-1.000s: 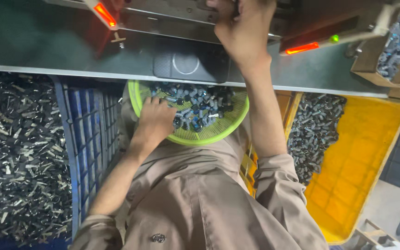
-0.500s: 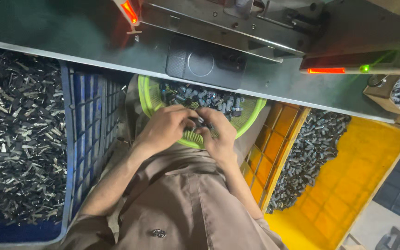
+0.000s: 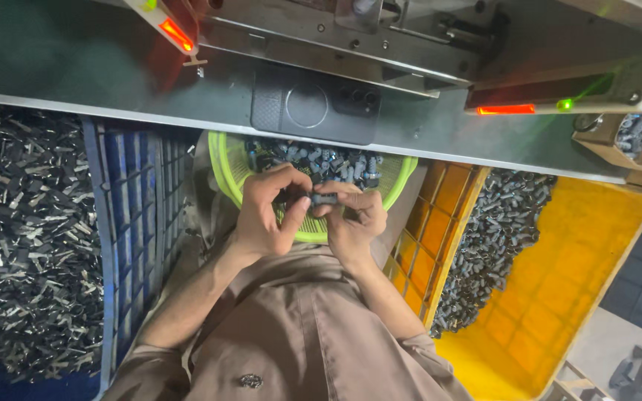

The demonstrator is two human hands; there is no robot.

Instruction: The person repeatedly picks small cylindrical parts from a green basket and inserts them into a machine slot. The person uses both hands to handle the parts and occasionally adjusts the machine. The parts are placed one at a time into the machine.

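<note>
At far left one blue crate (image 3: 124,245) holds a heap of thin dark metal strips (image 3: 24,245), too many to count. Right of it, one round green basket (image 3: 226,174) sits on the person's lap, with a pile of small dark parts (image 3: 321,160) at its far side. Above its near rim the left hand (image 3: 265,215) and right hand (image 3: 351,219) meet, fingertips pinched narrowly on one small dark part (image 3: 324,199) held between them. Further right, one yellow crate (image 3: 559,282) carries another uncounted heap of dark pieces (image 3: 495,238). Far across, one dark phone (image 3: 313,110) lies on the metal bench (image 3: 61,70), and two red lamps (image 3: 505,109) glow on the machine.
</note>
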